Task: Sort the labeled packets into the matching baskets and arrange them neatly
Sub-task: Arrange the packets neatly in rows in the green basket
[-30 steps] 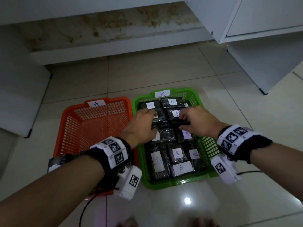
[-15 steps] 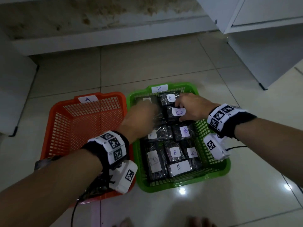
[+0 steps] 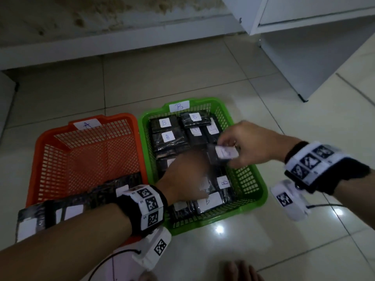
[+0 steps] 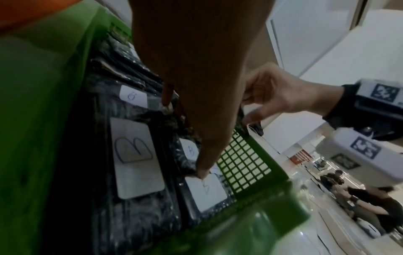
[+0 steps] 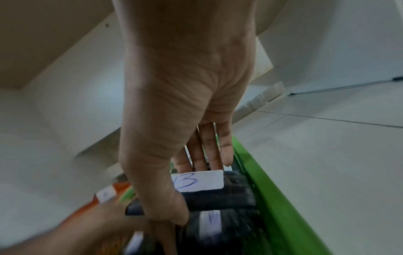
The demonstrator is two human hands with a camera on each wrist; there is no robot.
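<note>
The green basket (image 3: 246, 179) tagged B holds several dark packets with white B labels, laid flat in rows. My right hand (image 3: 229, 157) pinches one dark packet (image 3: 225, 153) above the basket's middle right; in the right wrist view its B label (image 5: 198, 182) shows between thumb and fingers. My left hand (image 3: 194, 189) reaches down into the near part of the green basket, and a straight fingertip (image 4: 201, 172) touches the edge of a B packet (image 4: 207, 191). The orange basket (image 3: 91, 159) tagged A stands on the left, with dark packets (image 3: 71, 211) at its near end under my left forearm.
Both baskets sit side by side on a glossy tiled floor. A white cabinet (image 3: 304, 57) stands at the back right and a low wall ledge (image 3: 121, 43) runs behind. A black cable (image 3: 105, 262) lies near my left wrist. Toes (image 3: 241, 270) show at the bottom edge.
My right hand has lifted a packet from the far rows and drawn it nearer and to the right. My left hand has moved from the far packets to the near ones.
</note>
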